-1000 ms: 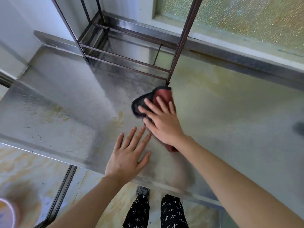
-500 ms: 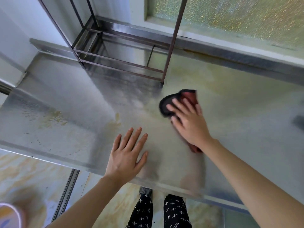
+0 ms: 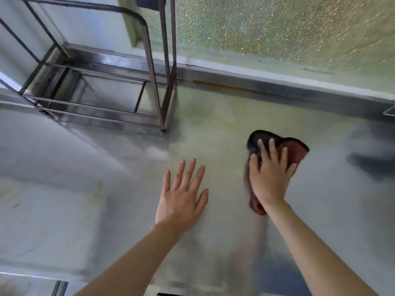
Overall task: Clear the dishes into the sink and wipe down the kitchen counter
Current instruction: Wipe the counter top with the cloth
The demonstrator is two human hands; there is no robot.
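A red cloth with a black edge (image 3: pixel 296 149) lies flat on the stainless steel counter (image 3: pixel 85 199), right of centre. My right hand (image 3: pixel 269 176) presses down on it with straight, spread fingers. My left hand (image 3: pixel 181 193) rests flat on the bare counter beside it, fingers spread, touching no object. Yellowish stains mark the counter at the left and near the back rail. No dishes and no sink are in view.
A dark metal rack (image 3: pixel 102 92) stands on the counter at the back left, its front leg (image 3: pixel 162 124) close to the wiped area. A frosted window (image 3: pixel 277 28) and a raised steel backsplash (image 3: pixel 277 86) run along the rear. A dark blurred shape (image 3: pixel 372 163) sits at the right.
My right hand has slid the cloth to the right, away from the rack's leg. My left hand stays flat on the counter. The view has shifted forward over the counter.
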